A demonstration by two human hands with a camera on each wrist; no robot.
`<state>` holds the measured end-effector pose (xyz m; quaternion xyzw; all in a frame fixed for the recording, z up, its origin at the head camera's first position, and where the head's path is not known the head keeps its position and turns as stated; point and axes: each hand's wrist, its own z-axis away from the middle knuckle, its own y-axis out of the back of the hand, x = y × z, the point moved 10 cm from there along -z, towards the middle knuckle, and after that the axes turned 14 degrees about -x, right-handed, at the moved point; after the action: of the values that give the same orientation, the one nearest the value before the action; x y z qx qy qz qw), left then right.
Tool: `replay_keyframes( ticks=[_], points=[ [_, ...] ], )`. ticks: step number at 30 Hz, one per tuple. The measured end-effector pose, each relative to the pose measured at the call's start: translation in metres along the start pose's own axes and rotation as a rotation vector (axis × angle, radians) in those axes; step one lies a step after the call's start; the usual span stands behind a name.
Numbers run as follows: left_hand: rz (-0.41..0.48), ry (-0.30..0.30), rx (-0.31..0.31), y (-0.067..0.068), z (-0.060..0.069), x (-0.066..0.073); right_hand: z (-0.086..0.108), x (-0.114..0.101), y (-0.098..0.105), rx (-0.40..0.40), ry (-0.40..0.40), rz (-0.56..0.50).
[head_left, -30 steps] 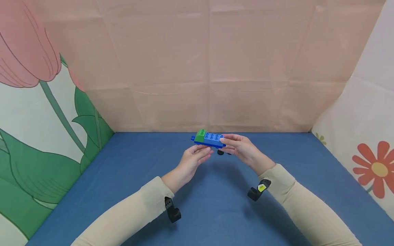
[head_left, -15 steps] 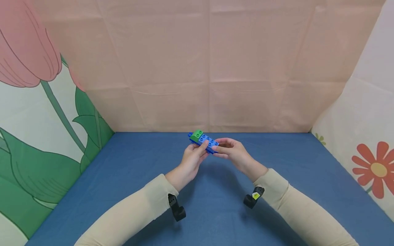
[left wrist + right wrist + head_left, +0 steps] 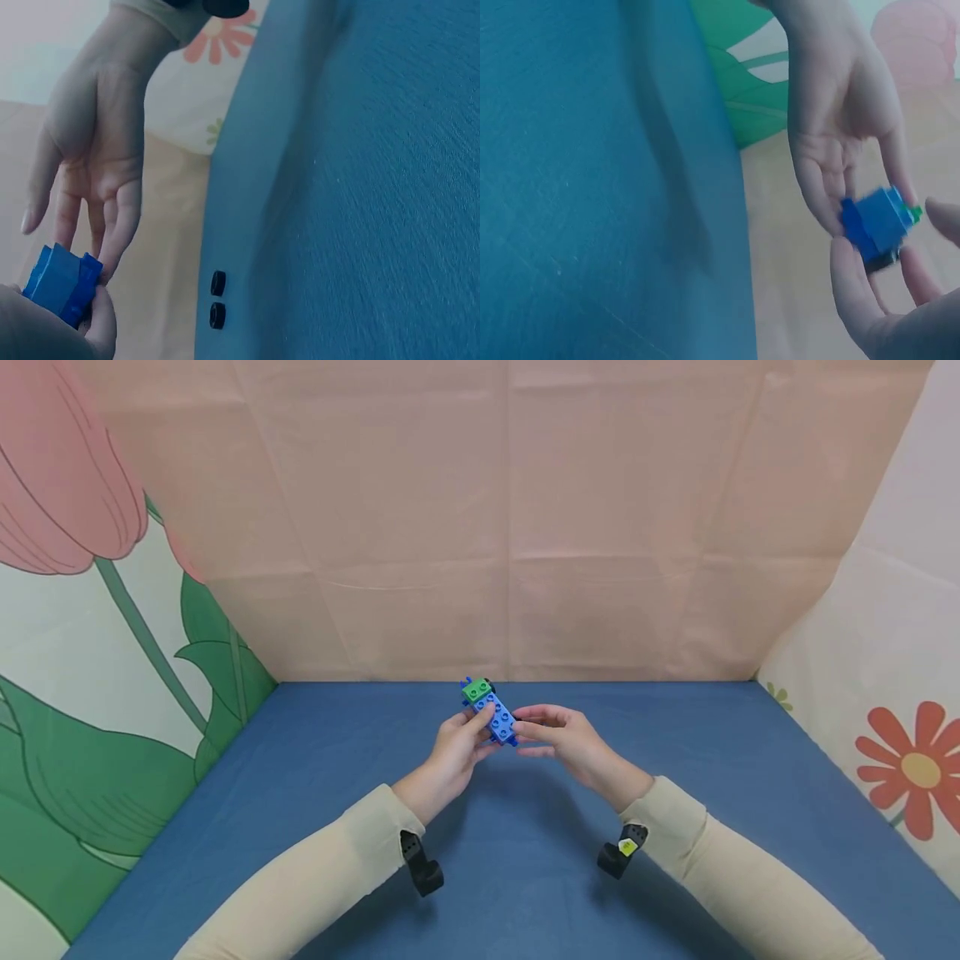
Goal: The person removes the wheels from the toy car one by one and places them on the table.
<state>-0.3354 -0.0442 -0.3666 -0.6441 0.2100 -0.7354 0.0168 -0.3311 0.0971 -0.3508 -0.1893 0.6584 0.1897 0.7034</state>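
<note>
A toy vehicle of building blocks, with a light blue studded brick (image 3: 502,722), a green brick (image 3: 476,691) at its far end and a darker blue base, is held above the table. My left hand (image 3: 450,760) grips it, thumb on the studs and fingers beneath. My right hand (image 3: 581,747) is at its near right end, fingers fairly straight; in the left wrist view its thumb stands apart from the blue toy (image 3: 61,281). A black wheel-like part (image 3: 883,261) shows under the toy in the right wrist view. Two small black wheels (image 3: 217,315) are on the table.
A blue cloth covers the table (image 3: 517,877). Behind it hangs a plain beige backdrop (image 3: 510,527). Flower-printed sheets stand at the left and right sides. Each sleeve cuff carries a small black camera (image 3: 423,864).
The toy has turned from nearly sideways to slanting, its right end swinging toward me. My left thumb has come onto the studs. The right hand has shifted slightly left and loosened its hold.
</note>
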Motion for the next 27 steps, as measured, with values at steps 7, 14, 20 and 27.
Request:
replay_keyframes(
  ticks=[7, 14, 20, 27],
  points=[
    [-0.038, 0.017, -0.058, -0.001, 0.001, 0.002, 0.000, -0.004, 0.006, -0.033, -0.003, 0.011],
    [-0.122, 0.070, -0.157, -0.005, 0.001, -0.003, -0.002, -0.005, 0.016, -0.042, -0.025, 0.065],
    [-0.171, 0.109, -0.244, -0.009, 0.005, -0.004, -0.003, -0.006, 0.020, -0.085, -0.028, 0.035],
    [-0.246, 0.147, -0.288, -0.006, 0.008, -0.007, -0.004, -0.009, 0.015, -0.146, -0.036, 0.068]
  ],
)
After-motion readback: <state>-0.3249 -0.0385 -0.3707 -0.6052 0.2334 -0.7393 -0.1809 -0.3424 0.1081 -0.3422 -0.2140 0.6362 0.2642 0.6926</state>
